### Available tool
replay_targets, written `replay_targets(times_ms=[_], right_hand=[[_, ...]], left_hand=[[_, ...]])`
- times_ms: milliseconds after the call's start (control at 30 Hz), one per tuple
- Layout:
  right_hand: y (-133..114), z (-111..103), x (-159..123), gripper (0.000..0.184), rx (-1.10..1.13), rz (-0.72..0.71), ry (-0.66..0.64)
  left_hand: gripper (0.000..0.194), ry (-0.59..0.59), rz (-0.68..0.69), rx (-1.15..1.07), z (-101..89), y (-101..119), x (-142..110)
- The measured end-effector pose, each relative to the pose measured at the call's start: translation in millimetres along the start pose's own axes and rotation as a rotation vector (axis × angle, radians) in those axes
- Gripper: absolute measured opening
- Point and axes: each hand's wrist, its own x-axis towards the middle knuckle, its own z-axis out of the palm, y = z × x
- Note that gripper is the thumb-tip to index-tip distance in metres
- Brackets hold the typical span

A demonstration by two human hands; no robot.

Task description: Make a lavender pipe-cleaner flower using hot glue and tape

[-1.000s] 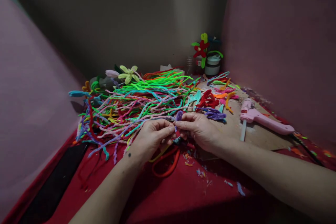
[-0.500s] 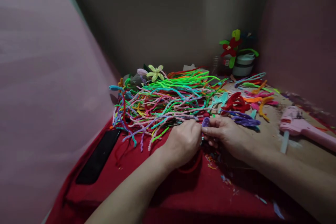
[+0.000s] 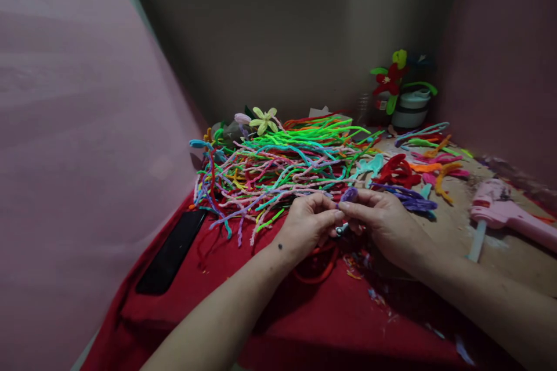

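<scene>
Left hand [image 3: 308,222], knuckles-up before, now with thumb visible at purple loop [image 3: 348,194]

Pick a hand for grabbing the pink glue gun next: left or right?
Right, probably: the right hand is nearer the glue gun, though it holds a purple piece. The left hand would have to reach across.

The black rectangular phone [image 3: 171,255] lies left on the red cloth cover [image 3: 282,324]. Right of it spreads the heap of multicoloured fuzzy stems [image 3: 300,156]. Before the heap, the purple fuzzy loop [image 3: 349,194] sits between the bare left hand [image 3: 308,223] and bare right hand [image 3: 387,226]. The brown cardboard sheet [image 3: 452,229], right of the heap, bears the pink plastic glue gun [image 3: 507,213]. Behind the sheet stands the pale lidded cup [image 3: 411,111].
</scene>
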Motion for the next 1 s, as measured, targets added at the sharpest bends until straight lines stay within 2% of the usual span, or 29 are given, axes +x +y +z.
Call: replay_targets(times_ms=[167,267,433,700,867,933,1000], right_hand=[[-2.5,-0.8,-0.5,0.025,-0.117,-0.010,0.030],[-0.8,-0.6,-0.3,0.022,-0.104,-0.014,0.040],[0.3,1.1,0.7,0.021,-0.011,-0.041,0.052],[-0.1,-5.3,3.4,0.023,-0.122,-0.055,0.037],[-5.7,-3.8,2.6,0.023,-0.101,-0.039,0.031],[-5.3,-3.6,2.2,0.024,-0.114,-0.031,0.060],[-2.4,-4.6,2.8,0.026,-0.107,-0.018,0.095]], left_hand=[[0.016,0.024,0.066,0.076,-1.9,-3.7,1.8],[0.014,0.024,0.096,0.090,-2.5,-3.3,1.5],[0.018,-0.105,0.040,0.020,-3.4,0.2,-0.1],[0.019,-0.095,0.041,0.018,-4.7,-2.4,1.6],[0.021,-0.137,-0.009,-0.018,-5.7,-5.6,2.6],[0.020,-0.120,-0.018,0.004,-5.1,-5.7,1.6],[0.017,-0.047,0.045,0.103,-3.4,-5.5,-0.1]])
